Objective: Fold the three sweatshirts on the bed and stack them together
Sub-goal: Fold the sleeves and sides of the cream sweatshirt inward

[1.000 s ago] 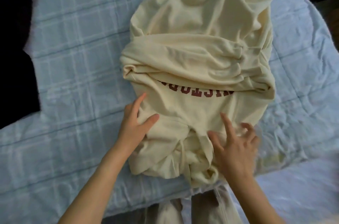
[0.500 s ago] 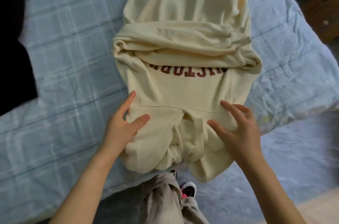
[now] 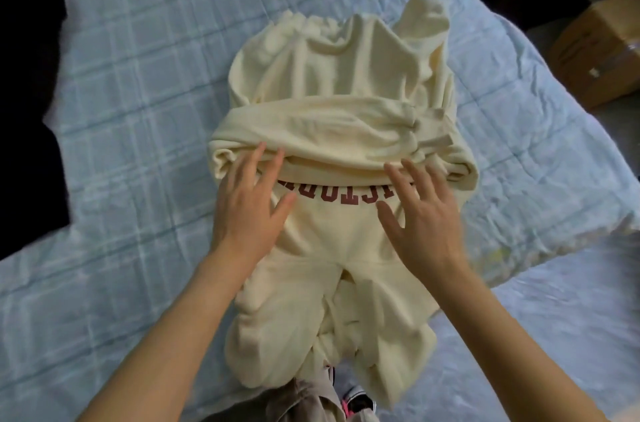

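Observation:
A cream hooded sweatshirt (image 3: pixel 339 82) with dark red lettering lies on the bed, its hood end toward me and hanging over the near edge. Both sleeves are folded across the chest as a thick band just above the letters. My left hand (image 3: pixel 247 203) lies flat on the left side of the lettering, fingers spread, fingertips touching the sleeve band. My right hand (image 3: pixel 424 210) rests flat on the right side of the lettering, fingers apart. Neither hand grips cloth. No other sweatshirt is in view.
The bed is covered by a light blue checked quilt (image 3: pixel 138 117). A cardboard box (image 3: pixel 599 51) stands on the floor at the right. My trouser leg and a shoe (image 3: pixel 356 404) show below the bed's near edge. Darkness lies at the left.
Both hands slid away from me, from the hood and pocket area up to the lettering and the folded sleeves. The sweatshirt has stayed in place.

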A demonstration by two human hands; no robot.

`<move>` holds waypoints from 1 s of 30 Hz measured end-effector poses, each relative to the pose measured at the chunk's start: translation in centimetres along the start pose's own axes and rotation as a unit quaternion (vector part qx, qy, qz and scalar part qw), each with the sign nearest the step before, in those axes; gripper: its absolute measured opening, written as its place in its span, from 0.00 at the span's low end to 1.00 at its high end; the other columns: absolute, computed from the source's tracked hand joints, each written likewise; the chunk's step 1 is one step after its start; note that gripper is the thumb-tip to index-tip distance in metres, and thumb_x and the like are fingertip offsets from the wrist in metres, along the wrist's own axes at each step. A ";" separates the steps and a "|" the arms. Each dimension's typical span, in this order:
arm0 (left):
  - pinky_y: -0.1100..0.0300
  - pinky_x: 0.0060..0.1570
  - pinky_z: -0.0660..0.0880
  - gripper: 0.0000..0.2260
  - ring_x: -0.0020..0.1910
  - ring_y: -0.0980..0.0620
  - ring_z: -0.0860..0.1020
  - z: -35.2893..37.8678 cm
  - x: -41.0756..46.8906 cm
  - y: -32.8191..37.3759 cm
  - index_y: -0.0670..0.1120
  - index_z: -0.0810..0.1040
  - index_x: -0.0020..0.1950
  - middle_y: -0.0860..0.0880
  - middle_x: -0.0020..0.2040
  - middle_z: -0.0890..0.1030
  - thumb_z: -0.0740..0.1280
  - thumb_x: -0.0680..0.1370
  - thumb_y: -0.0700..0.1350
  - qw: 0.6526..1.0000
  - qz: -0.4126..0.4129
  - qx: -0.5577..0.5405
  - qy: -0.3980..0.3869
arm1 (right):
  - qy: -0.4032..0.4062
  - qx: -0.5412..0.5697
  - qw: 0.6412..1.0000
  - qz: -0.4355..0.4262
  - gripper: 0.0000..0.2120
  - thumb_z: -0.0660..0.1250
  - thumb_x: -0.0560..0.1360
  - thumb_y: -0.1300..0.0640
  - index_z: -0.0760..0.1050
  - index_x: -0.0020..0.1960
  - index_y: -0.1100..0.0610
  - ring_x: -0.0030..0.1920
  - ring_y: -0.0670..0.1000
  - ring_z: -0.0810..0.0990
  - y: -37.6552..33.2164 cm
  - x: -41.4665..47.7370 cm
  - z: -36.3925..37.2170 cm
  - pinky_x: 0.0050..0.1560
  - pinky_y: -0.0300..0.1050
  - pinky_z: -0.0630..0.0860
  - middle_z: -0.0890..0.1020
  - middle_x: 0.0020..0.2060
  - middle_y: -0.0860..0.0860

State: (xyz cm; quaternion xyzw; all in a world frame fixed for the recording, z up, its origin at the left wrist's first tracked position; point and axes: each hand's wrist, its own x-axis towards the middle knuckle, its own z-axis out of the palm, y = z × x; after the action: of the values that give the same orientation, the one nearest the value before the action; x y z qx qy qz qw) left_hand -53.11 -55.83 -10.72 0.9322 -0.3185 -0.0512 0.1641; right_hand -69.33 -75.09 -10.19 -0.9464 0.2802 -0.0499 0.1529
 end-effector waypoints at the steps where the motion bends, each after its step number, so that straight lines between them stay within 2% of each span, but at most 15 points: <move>1: 0.45 0.75 0.54 0.29 0.78 0.44 0.55 0.1 2.3 0.5 0.51 0.59 0.79 0.47 0.80 0.58 0.62 0.80 0.56 0.999 0.033 0.015 0.006 | -0.007 -0.006 1.000 -0.024 0.27 0.61 0.81 0.46 0.62 0.79 0.49 0.79 0.60 0.57 -0.4 2.3 0.2 0.78 0.58 0.55 0.65 0.77 0.53; 3: 0.46 0.77 0.47 0.27 0.79 0.45 0.52 0.5 6.9 1.3 0.52 0.56 0.80 0.49 0.80 0.56 0.57 0.81 0.55 0.996 0.081 0.042 0.009 | -0.013 -0.020 0.998 -0.059 0.26 0.55 0.83 0.46 0.57 0.80 0.47 0.80 0.56 0.50 -0.9 7.1 0.7 0.79 0.57 0.47 0.60 0.79 0.50; 6: 0.45 0.76 0.42 0.26 0.80 0.47 0.49 1.7 12.5 1.4 0.54 0.53 0.80 0.51 0.81 0.54 0.48 0.82 0.58 0.990 0.107 0.089 -0.008 | -0.028 -0.059 0.995 -0.075 0.25 0.48 0.84 0.43 0.52 0.81 0.43 0.81 0.55 0.47 0.2 13.1 1.9 0.79 0.59 0.43 0.56 0.80 0.48; 9: 0.46 0.77 0.39 0.27 0.80 0.49 0.43 4.3 15.0 0.3 0.56 0.46 0.80 0.52 0.81 0.47 0.40 0.82 0.60 0.986 0.079 0.115 -0.093 | -0.094 -0.087 0.991 -0.038 0.26 0.40 0.83 0.39 0.45 0.80 0.38 0.81 0.53 0.43 3.1 15.7 4.1 0.79 0.58 0.42 0.53 0.81 0.46; 12: 0.45 0.77 0.43 0.27 0.80 0.49 0.42 6.3 15.2 0.2 0.56 0.38 0.79 0.52 0.81 0.42 0.34 0.80 0.62 0.972 0.064 0.147 -0.170 | -0.125 -0.091 0.988 -0.021 0.26 0.35 0.81 0.38 0.40 0.79 0.35 0.81 0.52 0.43 3.8 15.6 5.5 0.79 0.56 0.42 0.53 0.81 0.45; 14: 0.46 0.77 0.48 0.28 0.80 0.49 0.48 5.8 16.0 0.4 0.57 0.44 0.80 0.54 0.81 0.48 0.35 0.80 0.62 0.976 0.064 0.115 -0.176 | -0.143 -0.067 0.987 -0.022 0.27 0.35 0.80 0.36 0.41 0.79 0.35 0.81 0.51 0.44 3.6 15.9 4.9 0.79 0.55 0.44 0.54 0.80 0.44; 16: 0.49 0.72 0.61 0.28 0.74 0.46 0.66 4.4 18.0 0.3 0.53 0.63 0.77 0.52 0.76 0.66 0.43 0.81 0.60 0.988 0.092 0.033 -0.116 | -0.125 -0.013 0.991 -0.037 0.28 0.40 0.81 0.36 0.49 0.80 0.37 0.79 0.51 0.54 3.7 17.0 3.0 0.78 0.55 0.54 0.60 0.79 0.45; 17: 0.50 0.67 0.66 0.25 0.66 0.44 0.73 3.8 19.5 0.1 0.48 0.73 0.71 0.48 0.70 0.74 0.48 0.81 0.56 0.991 0.118 -0.010 -0.060 | -0.083 0.021 0.995 -0.046 0.27 0.45 0.82 0.38 0.57 0.79 0.42 0.77 0.52 0.61 4.0 18.0 1.9 0.75 0.55 0.62 0.65 0.76 0.46; 19: 0.50 0.60 0.70 0.17 0.56 0.40 0.78 2.8 23.8 -0.5 0.42 0.80 0.62 0.42 0.59 0.80 0.58 0.81 0.47 0.986 0.145 -0.052 0.066 | 0.039 0.055 0.994 -0.082 0.23 0.54 0.83 0.46 0.70 0.74 0.53 0.68 0.55 0.71 5.3 21.5 -0.4 0.67 0.53 0.70 0.75 0.70 0.52; 20: 0.49 0.60 0.70 0.13 0.56 0.38 0.77 2.6 26.1 -0.6 0.41 0.80 0.61 0.41 0.58 0.80 0.61 0.80 0.43 0.986 0.126 -0.063 0.090 | 0.080 0.043 0.991 -0.097 0.21 0.57 0.82 0.50 0.72 0.72 0.56 0.66 0.57 0.72 6.2 23.9 -1.2 0.65 0.54 0.70 0.76 0.67 0.54; 22: 0.49 0.64 0.67 0.12 0.60 0.37 0.74 2.7 30.7 -0.4 0.42 0.80 0.63 0.41 0.63 0.77 0.66 0.80 0.40 0.991 0.069 -0.078 0.081 | 0.084 0.001 0.991 -0.108 0.19 0.63 0.81 0.55 0.73 0.72 0.55 0.68 0.63 0.70 7.9 29.1 -2.3 0.66 0.59 0.67 0.75 0.69 0.56; 24: 0.50 0.69 0.63 0.16 0.67 0.38 0.69 3.4 34.6 -0.2 0.48 0.77 0.68 0.44 0.71 0.71 0.67 0.80 0.45 0.996 0.009 -0.074 0.040 | 0.028 -0.068 0.992 -0.104 0.23 0.65 0.80 0.52 0.69 0.74 0.49 0.74 0.66 0.62 9.1 33.6 -2.0 0.71 0.65 0.59 0.69 0.74 0.53; 26: 0.44 0.72 0.59 0.23 0.72 0.39 0.64 4.3 37.6 -0.8 0.55 0.71 0.72 0.47 0.76 0.65 0.68 0.78 0.53 0.999 -0.049 -0.012 0.015 | -0.028 -0.096 0.993 -0.061 0.26 0.65 0.79 0.45 0.66 0.75 0.42 0.76 0.67 0.54 10.5 36.9 -0.8 0.73 0.67 0.54 0.61 0.78 0.48; 28: 0.42 0.71 0.59 0.30 0.72 0.38 0.62 4.6 39.2 -2.3 0.57 0.66 0.74 0.44 0.75 0.63 0.70 0.74 0.59 0.987 -0.163 -0.009 0.000 | -0.051 0.005 0.998 0.027 0.27 0.68 0.77 0.44 0.66 0.74 0.38 0.74 0.66 0.60 12.1 38.3 0.0 0.73 0.59 0.59 0.58 0.78 0.51; 30: 0.47 0.68 0.63 0.32 0.69 0.37 0.65 4.9 39.7 -3.5 0.54 0.69 0.72 0.39 0.71 0.67 0.73 0.71 0.61 0.964 -0.255 -0.069 -0.019 | -0.058 0.137 0.985 0.087 0.25 0.73 0.74 0.48 0.73 0.69 0.40 0.68 0.61 0.69 13.4 38.3 0.4 0.66 0.45 0.66 0.63 0.71 0.52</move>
State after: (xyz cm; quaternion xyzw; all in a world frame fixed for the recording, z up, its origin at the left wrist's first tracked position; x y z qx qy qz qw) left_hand -20.61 -78.75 -16.14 0.9678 -0.0690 -0.1306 0.2037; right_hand -44.04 -106.52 -14.52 -0.8899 0.3423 -0.0191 0.3008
